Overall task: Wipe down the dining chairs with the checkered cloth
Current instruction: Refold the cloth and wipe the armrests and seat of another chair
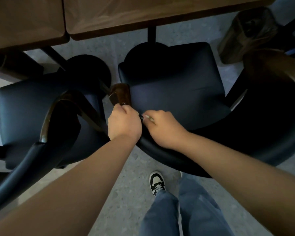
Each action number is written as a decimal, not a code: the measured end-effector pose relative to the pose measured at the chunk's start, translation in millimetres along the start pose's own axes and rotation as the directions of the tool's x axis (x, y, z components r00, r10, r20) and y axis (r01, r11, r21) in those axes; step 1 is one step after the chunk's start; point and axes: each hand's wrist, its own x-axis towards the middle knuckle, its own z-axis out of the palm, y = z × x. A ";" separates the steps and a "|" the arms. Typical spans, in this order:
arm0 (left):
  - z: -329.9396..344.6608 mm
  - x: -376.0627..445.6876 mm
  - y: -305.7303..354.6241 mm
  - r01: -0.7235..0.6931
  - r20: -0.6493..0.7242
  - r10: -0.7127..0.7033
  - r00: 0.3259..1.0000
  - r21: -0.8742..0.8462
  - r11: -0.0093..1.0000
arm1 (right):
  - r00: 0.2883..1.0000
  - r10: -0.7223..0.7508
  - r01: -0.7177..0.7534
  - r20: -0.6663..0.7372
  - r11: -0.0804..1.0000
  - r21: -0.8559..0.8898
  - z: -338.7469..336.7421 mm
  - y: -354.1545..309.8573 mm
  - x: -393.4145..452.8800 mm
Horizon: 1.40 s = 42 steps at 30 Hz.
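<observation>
Both arms stretched forward and down over right chair [174, 92]; left hand [124, 122] curled round wooden armrest [120, 96], right hand [162, 128] pinching small scrap of cloth [147, 116] against seat's near edge

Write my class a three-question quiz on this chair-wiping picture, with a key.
1. True or false: the left hand grips a wooden armrest.
2. The right hand is over: A a table; B a chair; C a stool.
3. Fill in: the shoe stands on the ___.
Key: 1 true; 2 B; 3 floor.
</observation>
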 end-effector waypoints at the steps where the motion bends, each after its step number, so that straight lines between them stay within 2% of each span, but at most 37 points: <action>1: 0.4 0.1 -0.5 0.003 0.000 -0.003 1.000 -0.011 1.000 | 1.000 -0.026 0.026 -0.015 1.000 0.002 -1.9 -5.1 -12.5; 6: 1.2 -0.1 -3.6 0.002 0.004 -0.002 1.000 -0.025 1.000 | 0.996 -0.090 0.090 0.021 0.996 -0.020 -26.7 -10.8 -56.8; 10: -0.1 1.5 -2.5 0.000 0.014 0.000 1.000 -0.021 1.000 | 0.990 -0.040 0.046 -0.135 0.998 0.044 -30.4 -13.2 -49.5; 12: -1.1 1.1 -1.9 0.004 0.014 -0.003 1.000 -0.021 1.000 | 0.996 -0.033 0.033 -0.079 0.999 0.000 -15.1 -22.4 -48.0; 15: -0.8 -0.7 -0.5 0.007 0.008 -0.007 1.000 -0.024 1.000 | 0.991 -0.133 0.131 0.002 0.976 -0.175 -0.3 -22.1 -55.5; 17: -0.8 -1.7 0.3 0.003 0.002 -0.003 1.000 -0.015 1.000 | 0.989 -0.148 0.150 0.021 0.975 -0.166 -6.4 -15.7 -57.1; 25: -3.0 -4.7 2.8 -0.009 -0.014 0.009 1.000 0.020 1.000 | 0.969 -0.245 0.236 -0.004 0.935 -0.265 -21.0 9.3 -89.4; 31: 0.9 -21.0 9.1 -0.056 -0.125 0.071 0.990 0.120 0.991 | 0.969 -0.249 0.231 0.000 0.900 -0.369 -49.8 46.4 -111.4; 35: 19.3 -62.5 9.7 -0.018 -0.182 0.049 0.982 0.168 0.986 | 0.973 -0.229 0.226 0.044 0.886 -0.405 -69.9 65.5 -120.4; 42: 53.5 -116.8 5.0 0.057 -0.333 -0.030 0.942 0.070 0.996 | 0.952 -0.264 0.307 0.157 0.839 -0.450 -117.2 107.6 -131.6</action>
